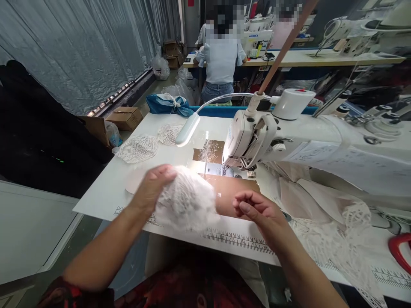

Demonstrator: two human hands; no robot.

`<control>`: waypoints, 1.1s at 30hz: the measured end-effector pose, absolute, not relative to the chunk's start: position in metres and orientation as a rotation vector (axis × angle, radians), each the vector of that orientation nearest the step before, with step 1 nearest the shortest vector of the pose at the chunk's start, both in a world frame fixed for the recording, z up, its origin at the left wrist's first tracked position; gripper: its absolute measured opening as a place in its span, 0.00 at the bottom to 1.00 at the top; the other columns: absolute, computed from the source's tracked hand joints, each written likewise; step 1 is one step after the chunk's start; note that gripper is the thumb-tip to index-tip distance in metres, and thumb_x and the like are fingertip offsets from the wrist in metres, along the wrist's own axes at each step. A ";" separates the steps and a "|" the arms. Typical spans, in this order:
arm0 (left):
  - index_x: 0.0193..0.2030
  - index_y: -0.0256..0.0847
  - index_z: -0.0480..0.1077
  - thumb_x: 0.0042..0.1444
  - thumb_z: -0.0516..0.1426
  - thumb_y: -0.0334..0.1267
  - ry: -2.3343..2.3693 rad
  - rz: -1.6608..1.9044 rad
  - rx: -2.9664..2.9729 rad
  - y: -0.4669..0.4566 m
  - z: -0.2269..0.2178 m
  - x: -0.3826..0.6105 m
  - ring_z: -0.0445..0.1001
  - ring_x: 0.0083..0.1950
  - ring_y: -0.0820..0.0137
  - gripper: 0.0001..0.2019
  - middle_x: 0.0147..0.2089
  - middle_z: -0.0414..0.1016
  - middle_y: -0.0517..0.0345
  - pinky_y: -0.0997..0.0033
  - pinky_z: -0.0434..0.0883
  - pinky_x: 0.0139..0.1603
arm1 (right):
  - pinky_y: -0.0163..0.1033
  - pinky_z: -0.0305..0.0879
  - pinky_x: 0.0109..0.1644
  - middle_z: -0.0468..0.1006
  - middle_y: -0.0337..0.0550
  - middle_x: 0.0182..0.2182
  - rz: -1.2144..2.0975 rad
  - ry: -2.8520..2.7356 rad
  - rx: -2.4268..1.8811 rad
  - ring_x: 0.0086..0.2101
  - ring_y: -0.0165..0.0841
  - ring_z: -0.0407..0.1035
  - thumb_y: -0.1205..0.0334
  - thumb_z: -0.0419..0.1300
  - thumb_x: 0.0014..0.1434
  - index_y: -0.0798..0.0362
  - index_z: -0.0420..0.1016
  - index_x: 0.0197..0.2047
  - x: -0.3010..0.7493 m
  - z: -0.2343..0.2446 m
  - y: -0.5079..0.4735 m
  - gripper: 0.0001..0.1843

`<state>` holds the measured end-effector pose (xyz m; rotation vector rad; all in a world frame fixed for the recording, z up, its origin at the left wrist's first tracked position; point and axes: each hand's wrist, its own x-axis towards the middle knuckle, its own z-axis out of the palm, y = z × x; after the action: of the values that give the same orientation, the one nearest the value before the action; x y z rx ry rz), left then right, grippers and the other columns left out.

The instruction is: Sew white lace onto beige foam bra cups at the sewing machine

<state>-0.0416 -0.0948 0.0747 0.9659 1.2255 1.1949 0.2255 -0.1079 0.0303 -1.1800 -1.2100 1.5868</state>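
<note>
A white lace piece (188, 199), cup-shaped and blurred by motion, hangs from my left hand (157, 184), whose fingers pinch its upper left edge. My right hand (257, 209) is to the right of it, apart from the lace, with fingers loosely curled and nothing visible in them. Between and beyond the hands stands the white sewing machine (244, 137), its needle area lit by a small lamp (188, 129). A brown sheet (233, 192) lies on the table below the needle. Two more lace cups (138, 148) (170, 134) rest at the table's far left.
Beige fabric pieces (308, 196) and white lace trim (340, 244) lie under and before the machine arm. A red handle (400, 252) shows at the right edge. Ruler markings (237, 241) run along the table's front. A blue bundle (168, 105) sits behind; a person (221, 60) works beyond.
</note>
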 end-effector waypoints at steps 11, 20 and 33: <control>0.29 0.35 0.70 0.58 0.47 0.25 1.573 0.204 2.840 -0.035 0.023 0.047 0.69 0.32 0.63 0.13 0.27 0.71 0.49 0.64 0.64 0.31 | 0.40 0.65 0.42 0.79 0.43 0.39 0.916 -2.067 -1.475 0.39 0.37 0.72 0.57 0.52 0.61 0.50 0.75 0.45 0.247 0.047 -0.066 0.14; 0.33 0.33 0.73 0.64 0.46 0.36 1.310 0.078 2.816 -0.052 0.021 0.055 0.70 0.34 0.61 0.16 0.30 0.71 0.47 0.59 0.68 0.36 | 0.38 0.63 0.41 0.76 0.45 0.39 0.562 -2.456 -1.538 0.39 0.35 0.69 0.69 0.46 0.62 0.53 0.75 0.43 0.219 0.021 -0.056 0.16; 0.50 0.35 0.74 0.65 0.48 0.38 1.032 0.451 2.773 -0.013 0.006 0.028 0.71 0.42 0.64 0.16 0.54 0.75 0.50 0.63 0.73 0.44 | 0.40 0.60 0.35 0.74 0.46 0.46 0.126 -2.628 -1.812 0.39 0.37 0.68 0.73 0.46 0.61 0.49 0.71 0.57 0.205 0.015 -0.055 0.25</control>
<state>0.0278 -0.0130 0.0062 2.7730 1.0316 0.4507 0.2052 -0.0550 0.0151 -1.8117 -2.6284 0.1261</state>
